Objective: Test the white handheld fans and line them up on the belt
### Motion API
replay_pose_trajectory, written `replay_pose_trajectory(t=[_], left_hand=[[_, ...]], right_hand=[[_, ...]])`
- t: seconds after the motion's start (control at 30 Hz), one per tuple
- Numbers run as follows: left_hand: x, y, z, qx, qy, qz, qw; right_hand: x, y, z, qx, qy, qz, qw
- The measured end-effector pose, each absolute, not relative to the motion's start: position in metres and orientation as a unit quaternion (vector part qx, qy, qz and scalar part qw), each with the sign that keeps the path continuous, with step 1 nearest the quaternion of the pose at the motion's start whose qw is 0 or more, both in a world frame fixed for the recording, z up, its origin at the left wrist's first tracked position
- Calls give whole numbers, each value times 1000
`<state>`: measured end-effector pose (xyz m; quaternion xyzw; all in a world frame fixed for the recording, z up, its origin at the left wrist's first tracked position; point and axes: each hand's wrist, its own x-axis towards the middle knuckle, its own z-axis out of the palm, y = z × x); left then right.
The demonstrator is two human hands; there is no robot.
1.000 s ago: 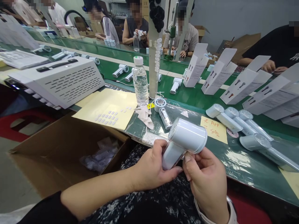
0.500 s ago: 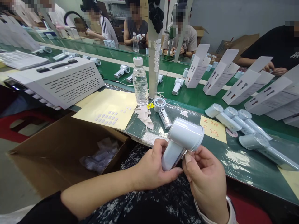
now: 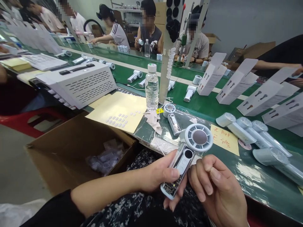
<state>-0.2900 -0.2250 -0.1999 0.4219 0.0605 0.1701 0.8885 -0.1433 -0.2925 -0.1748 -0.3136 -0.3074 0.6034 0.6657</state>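
Observation:
My left hand (image 3: 165, 176) is wrapped round the handle of a pale blue handheld fan (image 3: 200, 137), its thumb lying on the front. The fan leans toward the upper right, with its round slotted head facing me. Its handle front has a dark round window, small buttons and an exposed circuit board at the lower end. Beside the handle is my right hand (image 3: 220, 186), fingers curled and thumb and index tips close together. Whether something small sits in that pinch is too unclear to make out. Another fan (image 3: 174, 124) with an uncovered handle lies on the bench beyond.
A water bottle (image 3: 151, 86) stands by a metal post (image 3: 163, 78). Yellow paper (image 3: 101, 110) bears small white pads. Several wrapped fans (image 3: 241, 130) lie right, near open white boxes (image 3: 210, 75). A carton (image 3: 59, 157) stands lower left. Co-workers sit across the line.
The fan has turned over in my left hand, from its smooth back to its slotted front and open handle. My right hand has come away from its underside. The view has shifted.

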Motion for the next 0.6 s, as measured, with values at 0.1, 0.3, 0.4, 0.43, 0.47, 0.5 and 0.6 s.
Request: replay_pose_trajectory(t=[0.1, 0.3, 0.4, 0.43, 0.47, 0.5, 0.6], left_hand=[[-289, -226, -202, 428, 52, 196, 881], [-286, -226, -218, 417, 90, 282, 859], [-288, -225, -220, 397, 92, 293, 865], [-288, -224, -219, 389, 89, 292, 869], [-289, -224, -218, 383, 87, 292, 872], [-289, -224, -217, 381, 88, 290, 874], [-289, -224, -216, 379, 110, 294, 871]], right_hand=[[-144, -293, -177, -301, -293, 623, 660], [-148, -288, -180, -339, -260, 623, 655], [-149, -286, -182, -371, -253, 620, 643], [-150, -285, -183, -373, -252, 624, 639], [-150, -285, -183, -372, -252, 627, 637], [-150, -285, -184, -370, -252, 629, 636], [-150, -286, -184, -355, -257, 628, 643]])
